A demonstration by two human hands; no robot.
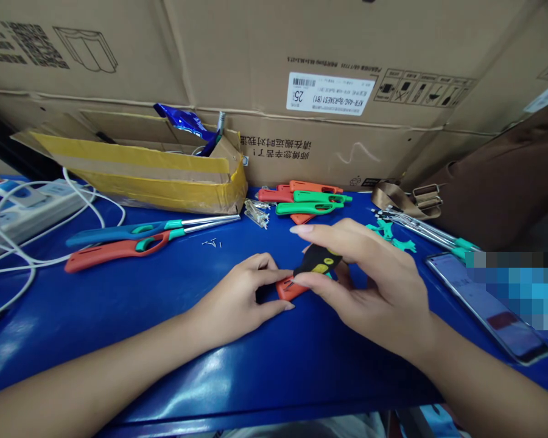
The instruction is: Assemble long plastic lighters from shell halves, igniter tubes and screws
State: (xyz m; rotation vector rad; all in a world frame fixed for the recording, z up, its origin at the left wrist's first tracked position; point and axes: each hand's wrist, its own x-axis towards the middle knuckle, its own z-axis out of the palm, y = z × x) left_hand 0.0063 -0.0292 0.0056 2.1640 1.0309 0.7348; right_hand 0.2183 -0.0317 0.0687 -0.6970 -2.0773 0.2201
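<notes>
My left hand point(237, 298) pinches the end of a red lighter handle point(285, 289) against the blue table. In my right hand point(379, 286) is a short black-and-yellow screwdriver point(318, 260), its shaft pointing down onto the red handle. Part of that handle is hidden behind my right fingers. A few small screws point(211, 243) lie loose beyond my left hand. To the left rest two long-nosed lighters, one blue point(114, 234) and one red point(114, 254). Behind my hands is a pile of red, orange and green lighter handles point(310, 208), with small clear parts point(257, 214) beside it.
Teal triggers point(404, 244) and metal lighter tubes point(432, 230) lie at right, near a phone point(488, 310) and a brown strap point(397, 201). A yellow-taped open carton point(141, 176) stands at back left. White cables and a power strip point(31, 210) occupy the left edge. Large cardboard boxes point(237, 55) wall the back.
</notes>
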